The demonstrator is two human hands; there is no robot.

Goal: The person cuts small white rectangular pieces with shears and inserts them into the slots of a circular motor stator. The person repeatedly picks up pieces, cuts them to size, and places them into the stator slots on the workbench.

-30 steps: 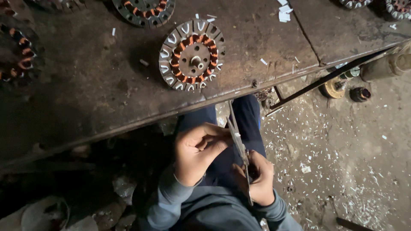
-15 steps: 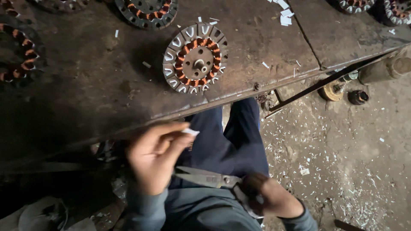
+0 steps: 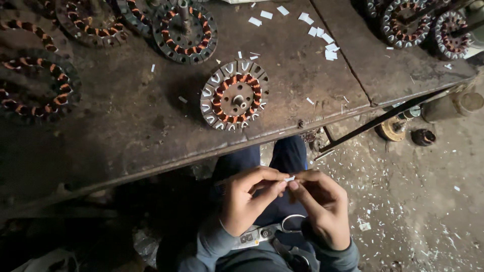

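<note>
Over my lap, my left hand (image 3: 247, 199) and my right hand (image 3: 322, 204) meet fingertip to fingertip and pinch a small white paper strip (image 3: 289, 178) between them. A pair of scissors (image 3: 275, 231) lies on my lap under my wrists, not held. On the dark workbench (image 3: 131, 126) just beyond my knees sits a round motor stator (image 3: 234, 95) with copper windings and white slot liners around its rim.
More copper-wound stators lie at the bench's far left (image 3: 35, 85), top middle (image 3: 184, 30) and top right (image 3: 403, 20). White paper pieces (image 3: 320, 30) are scattered on the bench. The dirt floor at right holds paper scraps, a metal rod (image 3: 383, 118) and small round parts (image 3: 393, 129).
The scissors have left my right hand and now rest on my lap. Both hands have come together in front of me, holding the paper strip between them. The view has tilted up.
</note>
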